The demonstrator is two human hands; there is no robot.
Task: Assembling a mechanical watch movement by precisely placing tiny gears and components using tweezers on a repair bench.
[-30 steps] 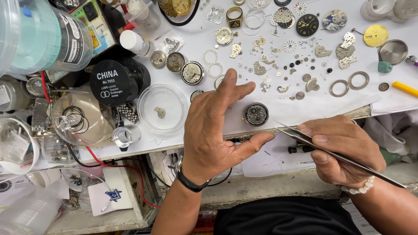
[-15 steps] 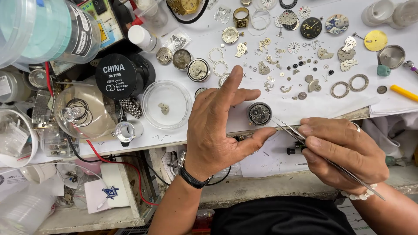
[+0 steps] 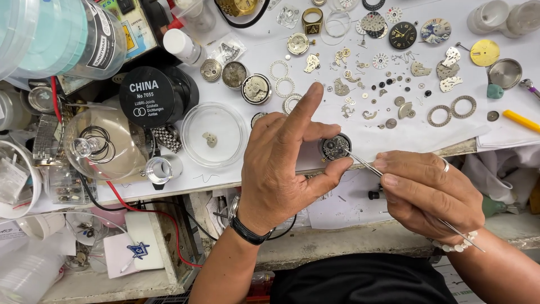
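1. The right hand [image 3: 430, 194] pinches tweezers [image 3: 365, 165], their tips touching the movement [image 3: 336, 147].
2. The left hand [image 3: 284, 163] clamps that round movement between thumb and middle finger at the bench edge, forefinger raised.
3. Beyond lie a clear dish [image 3: 215, 134], a black tin [image 3: 151, 95] and scattered gears [image 3: 388, 90].

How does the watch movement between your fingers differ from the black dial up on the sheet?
The watch movement is grey metal with works exposed, steadied by the left hand at the bench edge. The black dial is flat, dark with pale markers, lying loose and untouched. Both are round.
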